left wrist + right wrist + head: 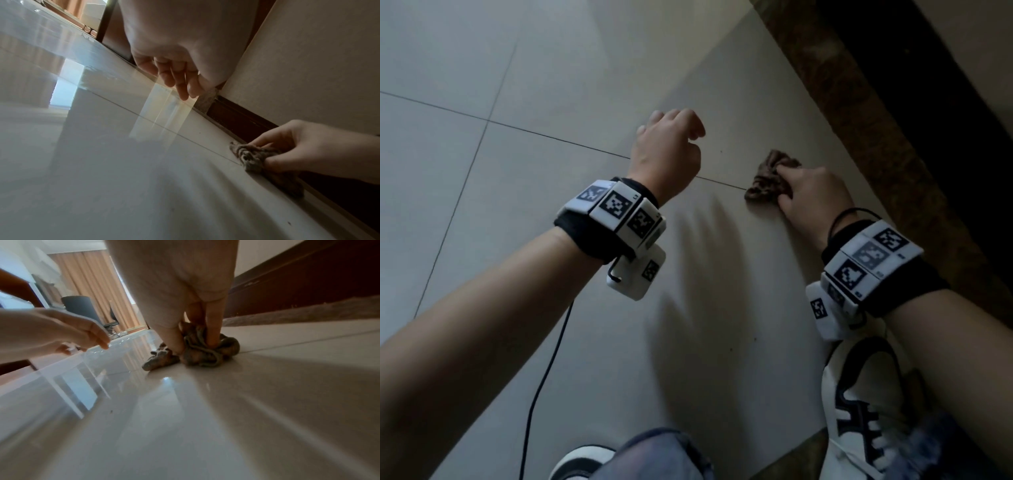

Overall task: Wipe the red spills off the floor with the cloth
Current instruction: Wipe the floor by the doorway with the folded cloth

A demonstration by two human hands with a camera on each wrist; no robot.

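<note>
My right hand (811, 198) pins the bunched cloth (768, 181) to the floor (551, 102) beside the wall edge, fingers (212, 331) clamped in it; left hand (667, 147) hangs loose, farther away, no red visible.

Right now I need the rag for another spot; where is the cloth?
In the head view, right of centre: the brown cloth is bunched on the tiled floor under the right hand, beside the dark skirting.

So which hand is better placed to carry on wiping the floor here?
The right hand. It already grips the bunched brown cloth and presses it on the floor tile near the skirting. The left hand hovers above the floor, fingers loosely curled, holding nothing.
</note>
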